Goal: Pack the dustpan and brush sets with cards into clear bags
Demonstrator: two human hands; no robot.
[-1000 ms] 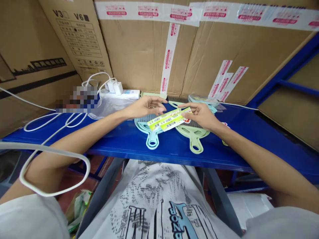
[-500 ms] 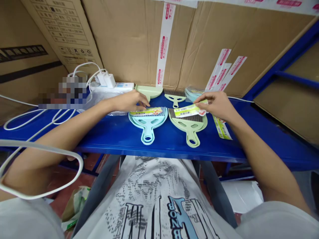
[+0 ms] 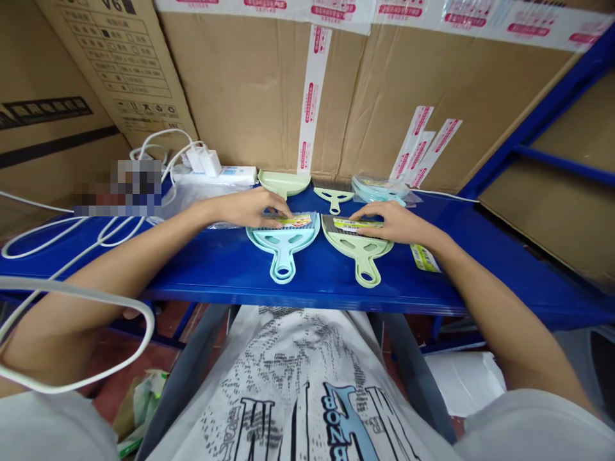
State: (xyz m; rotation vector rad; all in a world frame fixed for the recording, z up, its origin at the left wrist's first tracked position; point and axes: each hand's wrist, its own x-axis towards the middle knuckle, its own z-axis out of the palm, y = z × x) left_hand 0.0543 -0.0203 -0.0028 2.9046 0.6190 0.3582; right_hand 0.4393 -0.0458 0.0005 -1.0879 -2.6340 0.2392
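A light-blue dustpan and brush set (image 3: 282, 246) lies on the blue table with its handle towards me, a printed label (image 3: 300, 221) across its bristles. My left hand (image 3: 259, 206) rests on that label's left end, fingers bent and apart. To the right lies a pale-green dustpan and brush set (image 3: 364, 251), with another label (image 3: 343, 223) flat on its dark bristles. My right hand (image 3: 396, 221) lies over this label, fingers stretched out on it and covering its right part. Neither hand grips anything that I can see.
Behind are a green dustpan (image 3: 284, 184), a green brush (image 3: 333, 196) and bagged light-blue pieces (image 3: 379, 187). A loose label (image 3: 425, 258) lies right. A power strip (image 3: 237, 174) and white cables (image 3: 108, 232) are left. Cardboard (image 3: 250, 96) stands behind the table (image 3: 317, 294).
My right hand has lowered the label onto the green set, and its pinch has loosened into outstretched fingers. My left hand stays at the blue set's label. The view has tilted slightly upward.
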